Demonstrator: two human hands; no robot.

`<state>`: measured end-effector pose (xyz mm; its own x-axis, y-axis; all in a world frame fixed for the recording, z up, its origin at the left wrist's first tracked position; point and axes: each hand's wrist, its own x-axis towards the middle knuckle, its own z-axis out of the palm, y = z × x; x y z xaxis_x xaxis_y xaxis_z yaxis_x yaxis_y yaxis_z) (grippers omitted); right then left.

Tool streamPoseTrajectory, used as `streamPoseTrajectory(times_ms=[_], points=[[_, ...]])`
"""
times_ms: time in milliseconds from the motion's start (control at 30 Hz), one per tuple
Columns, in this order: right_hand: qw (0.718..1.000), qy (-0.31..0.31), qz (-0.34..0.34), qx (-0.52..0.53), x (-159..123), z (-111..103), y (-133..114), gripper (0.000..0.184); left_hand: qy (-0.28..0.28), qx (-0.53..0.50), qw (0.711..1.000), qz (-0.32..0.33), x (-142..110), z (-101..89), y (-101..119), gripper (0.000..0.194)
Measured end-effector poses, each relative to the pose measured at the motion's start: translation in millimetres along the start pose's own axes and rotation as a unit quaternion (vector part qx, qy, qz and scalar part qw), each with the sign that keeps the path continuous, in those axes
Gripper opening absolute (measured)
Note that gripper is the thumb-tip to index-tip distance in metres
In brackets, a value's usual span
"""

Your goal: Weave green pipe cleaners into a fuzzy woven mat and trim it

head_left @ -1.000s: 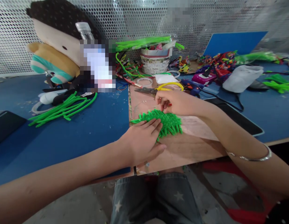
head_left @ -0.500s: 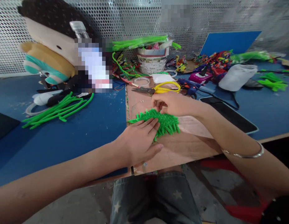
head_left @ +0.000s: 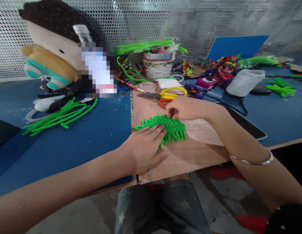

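Note:
A leaf-shaped piece made of short green pipe cleaners (head_left: 176, 130) lies flat on the brown board (head_left: 180, 156), with fringed edges. My left hand (head_left: 147, 143) rests palm down over its near left part, fingers stretched out and the thumb apart. At its far right edge, my right hand (head_left: 181, 109) has its fingers curled into a pinch on the fringe; the fingertips are partly hidden. Just beyond that hand are yellow-handled scissors (head_left: 174, 92) and a red-handled tool (head_left: 162, 103), partly covered by the hand.
Loose green pipe cleaners (head_left: 59, 115) lie on the blue tabletop (head_left: 102, 136) at left. A woven basket (head_left: 158, 65), a clear tape roll (head_left: 147, 86) and a white cup (head_left: 245, 82) stand farther back. A dark tablet-like slab (head_left: 248, 125) lies right, under my forearm. A plush toy (head_left: 53, 39) leans at back left.
My right hand has shifted slightly right along the piece's far edge, uncovering the red handle. My left hand stays flat on the piece. The view has turned a little.

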<state>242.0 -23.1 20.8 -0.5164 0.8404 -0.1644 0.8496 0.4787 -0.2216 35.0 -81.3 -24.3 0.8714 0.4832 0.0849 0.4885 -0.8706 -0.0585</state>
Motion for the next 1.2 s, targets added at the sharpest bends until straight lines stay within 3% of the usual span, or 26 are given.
streamPoseTrajectory(times_ms=[133,533,967,1200], points=[[0.999,-0.013,0.006,-0.036,-2,-1,-3,0.020,-0.006,0.000,1.000,0.003,0,-1.6,0,0.062],[0.995,0.000,-0.064,-0.073,3,3,5,0.021,-0.020,0.003,1.000,0.002,1,-2.8,-1,0.063],[0.998,-0.021,-0.036,-0.057,-6,-4,-3,0.022,-0.012,0.007,1.000,-0.002,0,0.9,-1,0.063],[0.980,-0.020,-0.022,-0.194,-7,6,-13,0.023,-0.045,-0.002,0.999,0.001,2,-7.6,1,0.065]])
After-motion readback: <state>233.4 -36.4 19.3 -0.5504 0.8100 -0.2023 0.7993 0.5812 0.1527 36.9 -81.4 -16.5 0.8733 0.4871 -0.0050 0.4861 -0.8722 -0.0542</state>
